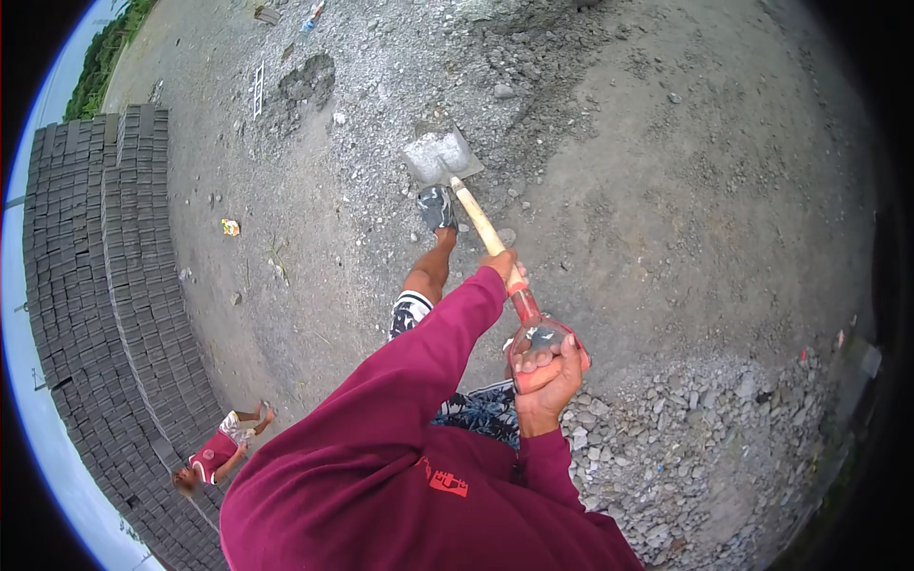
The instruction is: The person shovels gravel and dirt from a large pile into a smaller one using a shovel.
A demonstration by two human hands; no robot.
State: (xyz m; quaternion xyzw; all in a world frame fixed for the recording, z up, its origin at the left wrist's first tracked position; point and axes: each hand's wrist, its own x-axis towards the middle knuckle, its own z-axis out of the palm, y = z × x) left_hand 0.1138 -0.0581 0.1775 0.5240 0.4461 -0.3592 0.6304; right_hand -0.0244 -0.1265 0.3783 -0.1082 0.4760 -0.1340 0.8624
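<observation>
A shovel [481,219] with a pale wooden shaft and a red D-shaped handle reaches away from my body. My left hand [505,265] is wrapped round the lower shaft, above the red socket. My right hand [549,376] is closed round the grip of the D-handle, close to my body. The broad metal blade [439,157] lies low at the edge of loose grey gravel, with pale grey material on it. My shoe [436,206] stands just behind the blade.
Loose gravel [390,71] spreads ahead, and a heap of coarser stones [695,447] lies at the near right. Stacked grey blocks [71,276] form a wall on the left, with another person [217,452] beside it. A white ladder-like piece [258,90] lies on the ground.
</observation>
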